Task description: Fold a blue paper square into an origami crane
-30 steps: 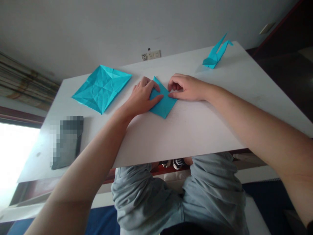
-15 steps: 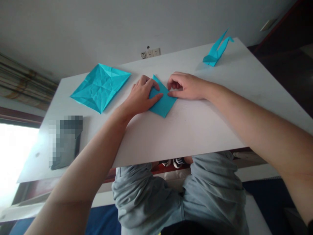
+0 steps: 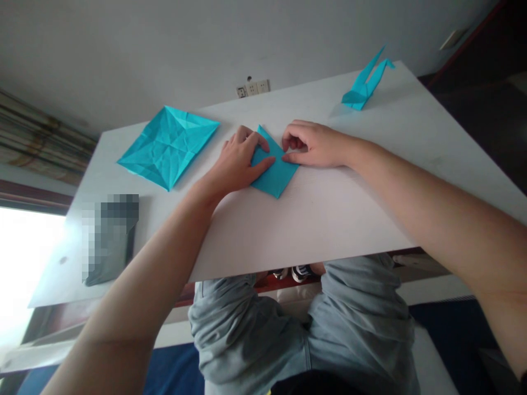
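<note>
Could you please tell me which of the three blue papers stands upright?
The folded bird at far right; the creased sheet and the small folded piece lie flat.

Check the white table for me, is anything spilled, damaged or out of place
Nothing clearly stands out. The flat blue sheet is heavily creased but looks untorn; the folded paper and paper crane look intact where visible. The dark object at left is pixelated, so I can't judge it.

a striped curtain (image 3: 39, 140) at left; sockets (image 3: 252, 89) on the wall (image 3: 164, 49).
</note>
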Demonstrator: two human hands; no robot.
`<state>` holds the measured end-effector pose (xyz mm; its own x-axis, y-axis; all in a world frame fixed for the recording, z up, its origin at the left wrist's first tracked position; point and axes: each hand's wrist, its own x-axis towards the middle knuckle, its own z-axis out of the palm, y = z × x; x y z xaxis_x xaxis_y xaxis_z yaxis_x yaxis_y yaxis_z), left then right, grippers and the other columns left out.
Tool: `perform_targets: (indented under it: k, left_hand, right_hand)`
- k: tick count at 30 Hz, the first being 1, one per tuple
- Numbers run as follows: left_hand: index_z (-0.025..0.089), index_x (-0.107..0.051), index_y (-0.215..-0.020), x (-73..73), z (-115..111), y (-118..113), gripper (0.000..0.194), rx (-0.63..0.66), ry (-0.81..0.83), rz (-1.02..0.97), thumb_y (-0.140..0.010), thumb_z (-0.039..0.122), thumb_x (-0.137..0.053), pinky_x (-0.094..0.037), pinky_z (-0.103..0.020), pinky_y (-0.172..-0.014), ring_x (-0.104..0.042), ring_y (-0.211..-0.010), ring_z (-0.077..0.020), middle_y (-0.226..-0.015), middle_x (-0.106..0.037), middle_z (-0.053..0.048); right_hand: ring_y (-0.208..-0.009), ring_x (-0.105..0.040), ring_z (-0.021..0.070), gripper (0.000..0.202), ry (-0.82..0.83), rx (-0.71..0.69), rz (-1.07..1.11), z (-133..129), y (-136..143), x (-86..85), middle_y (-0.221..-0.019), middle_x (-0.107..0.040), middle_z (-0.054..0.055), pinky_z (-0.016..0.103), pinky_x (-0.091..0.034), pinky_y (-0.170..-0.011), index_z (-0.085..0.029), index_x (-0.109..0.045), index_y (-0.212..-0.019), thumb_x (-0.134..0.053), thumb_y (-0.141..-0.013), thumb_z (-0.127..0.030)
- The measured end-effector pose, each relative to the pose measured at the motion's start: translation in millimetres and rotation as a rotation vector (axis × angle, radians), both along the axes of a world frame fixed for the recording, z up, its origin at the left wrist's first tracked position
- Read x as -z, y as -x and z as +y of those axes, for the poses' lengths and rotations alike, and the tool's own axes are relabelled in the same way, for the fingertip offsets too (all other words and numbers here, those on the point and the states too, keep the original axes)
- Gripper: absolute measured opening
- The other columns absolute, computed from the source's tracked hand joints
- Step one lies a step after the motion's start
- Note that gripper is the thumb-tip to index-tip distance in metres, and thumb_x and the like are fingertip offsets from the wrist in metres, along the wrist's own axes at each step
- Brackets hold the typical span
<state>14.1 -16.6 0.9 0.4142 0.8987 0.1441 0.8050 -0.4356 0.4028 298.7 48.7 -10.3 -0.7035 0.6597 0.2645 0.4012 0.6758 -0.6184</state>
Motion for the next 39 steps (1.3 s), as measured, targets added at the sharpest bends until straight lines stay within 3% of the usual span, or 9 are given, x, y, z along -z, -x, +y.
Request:
perform_targets:
  k: [5,12,19,26,31,39]
  left_hand:
    - [0.027,-0.078,-0.144,0.8,0.6,-0.9,0.037,-0.003,-0.004,-0.006,-0.113,0.047,-0.076,-0.052,-0.065,-0.137,-0.063,-0.156,-0.0454,-0.155,-0.067,-0.018]
    - [0.026,-0.077,-0.142,-4.6,-3.3,-1.5,0.040,0.011,-0.003,0.000,-0.110,0.049,-0.080,-0.054,-0.064,-0.136,-0.068,-0.151,-0.0429,-0.158,-0.069,-0.019]
    - [0.029,-0.073,-0.150,-7.3,-6.8,-0.9,0.072,0.028,0.017,0.036,-0.094,0.064,-0.102,-0.048,-0.066,-0.142,-0.065,-0.157,-0.0449,-0.160,-0.067,-0.018]
    - [0.029,-0.070,-0.161,-12.9,-5.8,2.6,0.113,0.089,0.093,0.048,-0.070,0.079,-0.114,-0.032,-0.078,-0.148,-0.057,-0.165,-0.0554,-0.171,-0.060,-0.020]
    - [0.030,-0.068,-0.167,-20.5,-8.9,5.9,0.131,0.158,0.130,0.062,-0.057,0.081,-0.119,-0.029,-0.082,-0.149,-0.053,-0.167,-0.0609,-0.177,-0.057,-0.022]
    - [0.034,-0.068,-0.171,-18.6,-7.6,6.7,0.119,0.180,0.122,0.054,-0.071,0.079,-0.114,-0.029,-0.082,-0.150,-0.056,-0.166,-0.0565,-0.171,-0.060,-0.020]
  right_hand:
    - [-0.105,-0.067,0.0331,0.032,0.006,-0.001,-0.001,-0.6,-0.1,-1.4,-0.109,-0.078,0.008,0.046,-0.055,-0.094,-0.028,-0.080,-0.108,-0.092,-0.094,-0.054]
    - [-0.103,-0.067,0.0311,0.025,0.010,-0.002,0.003,0.3,-0.9,-0.6,-0.111,-0.078,0.008,0.044,-0.053,-0.093,-0.028,-0.076,-0.104,-0.090,-0.093,-0.046]
    - [-0.100,-0.065,0.0276,0.023,0.042,0.005,0.002,2.2,-0.6,1.4,-0.111,-0.073,0.006,0.041,-0.051,-0.091,-0.026,-0.073,-0.104,-0.091,-0.094,-0.037]
    - [-0.099,-0.063,0.0254,0.018,0.046,-0.010,-0.001,4.6,-1.7,3.2,-0.111,-0.070,0.006,0.038,-0.050,-0.088,-0.024,-0.075,-0.107,-0.089,-0.099,-0.031]
    - [-0.099,-0.063,0.0252,0.017,0.066,-0.010,0.012,4.6,-2.3,2.5,-0.109,-0.069,0.005,0.039,-0.051,-0.090,-0.024,-0.075,-0.106,-0.090,-0.097,-0.027]
    - [-0.096,-0.063,0.0254,0.015,0.115,-0.032,0.071,6.3,-4.4,3.5,-0.104,-0.070,0.004,0.040,-0.053,-0.089,-0.027,-0.080,-0.105,-0.091,-0.096,-0.030]
